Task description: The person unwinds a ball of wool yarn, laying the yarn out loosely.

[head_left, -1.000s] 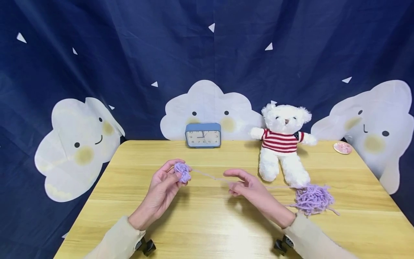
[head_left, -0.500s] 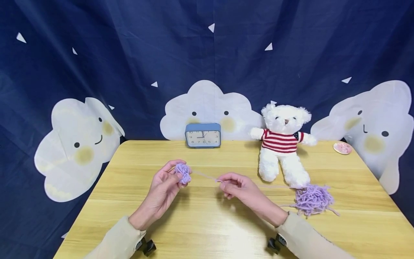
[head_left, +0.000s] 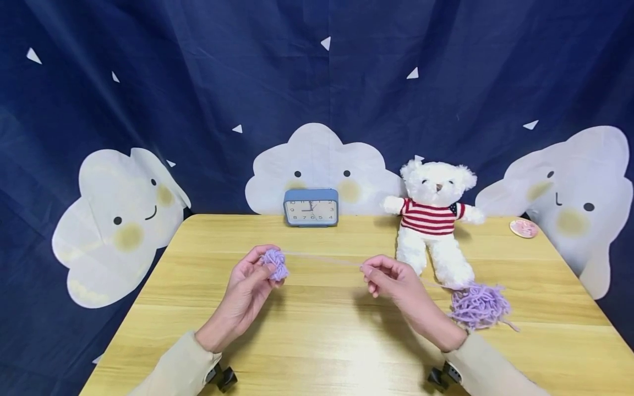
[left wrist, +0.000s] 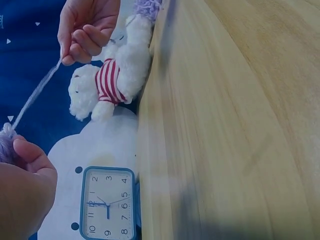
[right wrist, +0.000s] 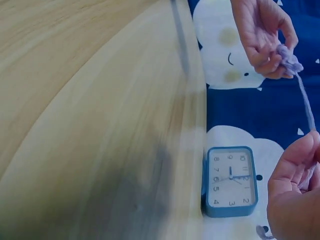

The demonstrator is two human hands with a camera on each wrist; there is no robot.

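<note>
A small ball of purple yarn [head_left: 275, 264] is held between the thumb and fingers of my left hand [head_left: 247, 286], above the table. From it a strand of yarn [head_left: 324, 258] runs taut to my right hand [head_left: 398, 283], whose thumb and index finger pinch it. In the left wrist view the strand [left wrist: 37, 92] slants up to the right fingertips. Past the right hand the yarn trails on to a loose, tangled purple heap [head_left: 479, 306] lying on the table at the right. The right wrist view shows the wound ball [right wrist: 289, 61] in the left fingers.
Behind the hands, a blue alarm clock [head_left: 311, 208] stands at the back of the wooden table [head_left: 317, 341]. A white teddy bear [head_left: 436, 220] in a striped shirt sits at the back right, its foot by the yarn heap. A round pink disc [head_left: 524, 227] lies near the back right corner.
My right hand first moved left and closed its fingers on the strand, then drew back right, pulling it straight. My left hand stays nearly in place, the ball turned slightly.
</note>
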